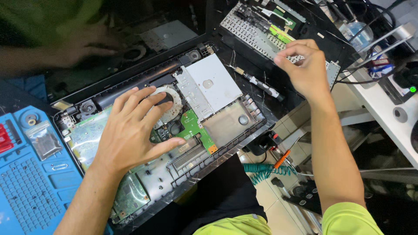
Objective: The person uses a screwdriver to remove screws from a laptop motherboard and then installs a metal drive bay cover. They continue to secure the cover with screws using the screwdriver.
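Cluttered repair bench, dark top point(261, 106), tiled floor visible below on the right. An opened laptop base point(174, 130) lies diagonally across the bench, its insides exposed: green board point(193, 126), silver drive bay point(213, 85), round fan point(167, 104), grey heatsink fins point(188, 156). Left hand point(130, 130) rests flat on the laptop base over the fan area, fingers spread and loose, thumb out toward the green board, gripping nothing. Right hand point(305, 69) is raised above the bench's far right side, fingers curled with thumb and forefinger pinched close; whether a small part sits between them cannot be told. A screwdriver point(257, 82) lies on the bench between the laptop base and the right hand, well clear of both hands. Beyond it, a removed keyboard point(257, 37) lies upside down. Blue mat point(35, 182) at the left edge, just beside the laptop base, carrying a small clear bag point(43, 139) and a red tray point(5, 137). Another person's hand point(82, 43), blurred, is at top left over a second dark chassis point(161, 37). A teal coiled cord point(265, 170) hangs below the bench edge. White shelf point(383, 104) with cables at far right.
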